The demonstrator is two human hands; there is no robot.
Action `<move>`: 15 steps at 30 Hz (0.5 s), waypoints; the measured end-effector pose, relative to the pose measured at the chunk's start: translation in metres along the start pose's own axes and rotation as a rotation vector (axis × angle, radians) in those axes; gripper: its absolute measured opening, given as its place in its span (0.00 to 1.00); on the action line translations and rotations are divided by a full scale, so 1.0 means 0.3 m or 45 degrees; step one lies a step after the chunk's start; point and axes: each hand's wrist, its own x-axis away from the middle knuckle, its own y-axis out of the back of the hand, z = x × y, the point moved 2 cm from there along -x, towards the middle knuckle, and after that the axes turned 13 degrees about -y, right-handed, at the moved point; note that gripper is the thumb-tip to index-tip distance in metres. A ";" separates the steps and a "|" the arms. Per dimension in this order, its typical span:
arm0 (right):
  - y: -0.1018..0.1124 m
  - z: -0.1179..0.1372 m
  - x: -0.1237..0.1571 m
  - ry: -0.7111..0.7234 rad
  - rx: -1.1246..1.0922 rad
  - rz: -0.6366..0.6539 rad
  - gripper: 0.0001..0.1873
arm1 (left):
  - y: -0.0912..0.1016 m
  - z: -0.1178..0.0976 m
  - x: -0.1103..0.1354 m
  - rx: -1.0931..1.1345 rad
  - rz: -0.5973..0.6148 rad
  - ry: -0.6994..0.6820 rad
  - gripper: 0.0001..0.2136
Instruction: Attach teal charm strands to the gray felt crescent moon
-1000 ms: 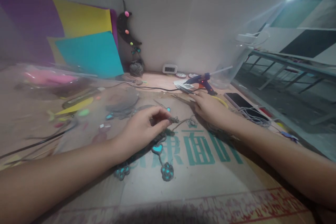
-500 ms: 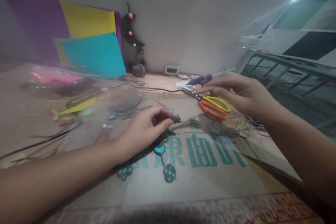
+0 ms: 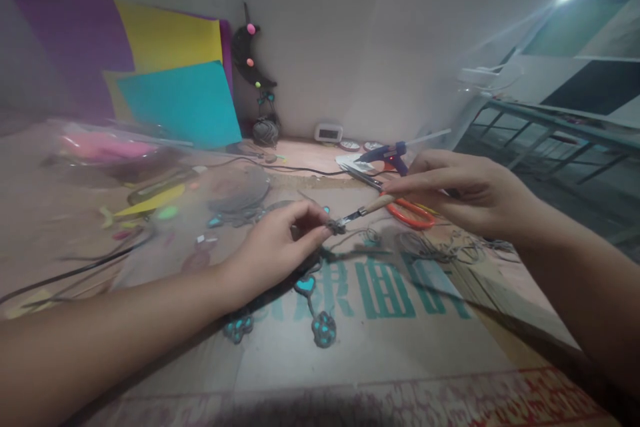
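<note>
My left hand [image 3: 285, 240] is closed in a pinch on a small bunched grey cord piece [image 3: 338, 227]. In my closed right hand [image 3: 445, 190] is a thin wooden-handled tool [image 3: 376, 203] with a metal end. Its tip meets the cord piece; whether it is a brush or a small blade is too blurred to tell. Below my left hand lies grey cord work with a turquoise heart [image 3: 305, 285] and a paw-shaped piece [image 3: 324, 329]. Another paw piece [image 3: 239, 327] lies under my left forearm. Orange-and-yellow-handled scissors [image 3: 410, 213] rest just beyond the tool, partly behind my right hand.
A glue gun [image 3: 384, 155] with a red light stands behind the scissors. Loose grey cord [image 3: 440, 247] lies to the right. A black cable [image 3: 75, 271] crosses the left side. Coloured sheets [image 3: 180, 103] and a hanging moon ornament [image 3: 245, 57] are at the back wall.
My right hand has come down and slightly toward me, bringing the tool's tip from near the scissors to the cord piece. My left hand has hardly moved.
</note>
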 end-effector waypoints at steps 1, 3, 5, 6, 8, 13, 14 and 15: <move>-0.001 0.002 0.001 0.001 0.003 0.002 0.15 | 0.000 0.000 0.000 -0.001 -0.002 0.000 0.07; 0.000 0.005 0.004 -0.008 0.012 0.007 0.15 | 0.000 0.000 0.000 -0.006 0.001 0.000 0.07; 0.004 0.001 0.009 -0.090 0.012 -0.028 0.14 | 0.001 -0.002 0.000 -0.015 0.001 0.006 0.07; 0.007 -0.006 0.012 -0.164 0.012 -0.068 0.14 | 0.001 -0.003 -0.001 -0.018 0.005 0.012 0.07; 0.011 -0.021 0.016 -0.301 0.032 -0.114 0.14 | 0.001 -0.005 -0.002 -0.022 0.016 0.025 0.06; -0.009 -0.045 0.007 -0.336 0.220 0.058 0.16 | 0.000 -0.010 0.000 -0.042 0.036 0.023 0.06; -0.015 -0.048 0.004 -0.345 0.252 0.076 0.17 | 0.000 -0.011 0.000 -0.037 0.029 -0.015 0.05; -0.020 -0.049 0.002 -0.356 0.275 0.081 0.17 | 0.000 -0.011 0.001 -0.033 0.016 -0.074 0.04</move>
